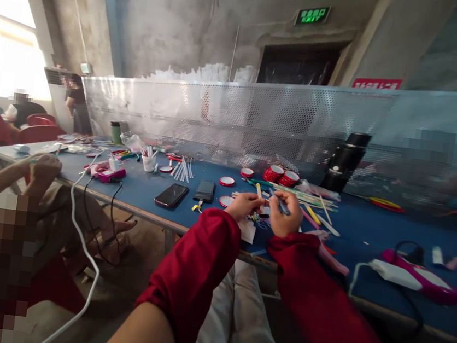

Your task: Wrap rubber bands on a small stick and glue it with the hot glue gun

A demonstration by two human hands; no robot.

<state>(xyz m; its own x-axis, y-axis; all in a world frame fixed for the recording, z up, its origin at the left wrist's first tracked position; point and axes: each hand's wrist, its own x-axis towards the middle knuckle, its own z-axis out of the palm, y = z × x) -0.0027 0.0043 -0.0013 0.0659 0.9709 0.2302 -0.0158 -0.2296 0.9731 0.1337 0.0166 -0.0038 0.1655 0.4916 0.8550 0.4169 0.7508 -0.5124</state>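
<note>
My left hand [242, 204] is over the front edge of the blue table [148, 187], fingers pinched on a small yellowish stick [258, 190] that points up from them. Right beside it my right hand [286, 212] is closed round a thin blue-green stick [275, 199] slanting toward the left hand. Both arms wear red sleeves. Under the hands lie small colourful bits and a white paper scrap [248, 231]. Coloured sticks [315, 206] lie scattered just beyond the right hand.
Two phones [171, 195] [204, 191] lie left of my hands. Red tape rolls [281, 175], a black flask [344, 161], a pink-and-white glue gun [420, 277] and a white cup of sticks [148, 161] sit on the table. A co-worker's hands [43, 168] work at left. A perforated metal screen backs the table.
</note>
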